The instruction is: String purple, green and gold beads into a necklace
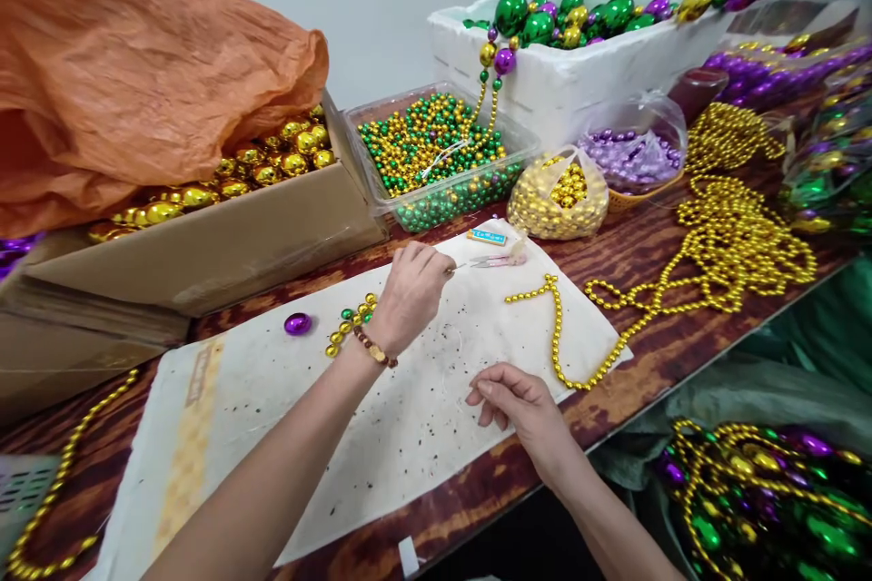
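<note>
My left hand [412,290], with a bead bracelet on its wrist, is raised over the white cloth [272,427]. Its fingers pinch a thin needle [459,267], pointing toward a pair of small snips [496,260] lying on the cloth. Closer to me, my right hand [510,398] has thumb and fingertips pressed together; what they hold, if anything, is too small to make out. A faint thread [450,354] curves between the hands. Left of my left wrist lie several gold and green beads [349,325] and a purple bead [298,324]. A blue lighter-sized packet [486,237] rests behind the snips.
A gold bead string [559,336] runs to a gold pile [742,236] at right. Behind stand a cardboard box [272,227], a clear bin [442,191] of small beads, a bag [559,200] of gold beads and a foam box [545,82]. Another gold string [64,463] lies left.
</note>
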The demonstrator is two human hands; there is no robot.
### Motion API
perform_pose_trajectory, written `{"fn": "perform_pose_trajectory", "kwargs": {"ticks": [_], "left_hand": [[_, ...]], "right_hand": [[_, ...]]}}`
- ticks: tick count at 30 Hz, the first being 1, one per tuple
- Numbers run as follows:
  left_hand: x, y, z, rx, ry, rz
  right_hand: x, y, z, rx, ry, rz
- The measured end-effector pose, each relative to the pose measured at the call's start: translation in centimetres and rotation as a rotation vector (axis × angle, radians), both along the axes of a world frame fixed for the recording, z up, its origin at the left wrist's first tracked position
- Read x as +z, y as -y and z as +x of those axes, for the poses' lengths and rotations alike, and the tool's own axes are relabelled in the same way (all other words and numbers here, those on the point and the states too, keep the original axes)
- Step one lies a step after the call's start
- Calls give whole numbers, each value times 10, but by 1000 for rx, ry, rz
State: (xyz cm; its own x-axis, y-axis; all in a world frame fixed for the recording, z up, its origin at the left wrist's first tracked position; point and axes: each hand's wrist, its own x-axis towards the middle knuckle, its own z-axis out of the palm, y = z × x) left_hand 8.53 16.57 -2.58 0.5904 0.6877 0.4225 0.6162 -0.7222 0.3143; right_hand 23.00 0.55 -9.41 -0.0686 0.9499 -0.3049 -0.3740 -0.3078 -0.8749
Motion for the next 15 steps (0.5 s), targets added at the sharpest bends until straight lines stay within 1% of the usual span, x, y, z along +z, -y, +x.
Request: {"fn": "perform_pose_trajectory", "kwargs": {"ticks": [1, 3, 5, 7, 9, 11, 13, 15], "left_hand": [[6, 14, -2, 49, 122, -87], [11, 47, -11, 135, 376, -362], [5, 83, -23, 215, 585, -678], [-5, 117, -36, 307, 734, -900], [-16, 146, -47, 388, 847, -1034], [-23, 168, -54, 432, 950, -1119], [-23, 182, -58, 455, 1042, -1171], [-20, 189, -61, 468, 1101, -1195]], "right_hand": [[3, 0, -1, 6, 36, 14], [9, 0, -3, 13, 100, 54], [16, 0, -7, 30, 144, 111], [24, 1, -12, 78, 186, 161], [31, 3, -19, 132, 223, 198], [37, 5, -27, 172, 240, 221], [43, 7, -34, 195, 250, 229], [49, 9, -39, 216, 281, 202]]}}
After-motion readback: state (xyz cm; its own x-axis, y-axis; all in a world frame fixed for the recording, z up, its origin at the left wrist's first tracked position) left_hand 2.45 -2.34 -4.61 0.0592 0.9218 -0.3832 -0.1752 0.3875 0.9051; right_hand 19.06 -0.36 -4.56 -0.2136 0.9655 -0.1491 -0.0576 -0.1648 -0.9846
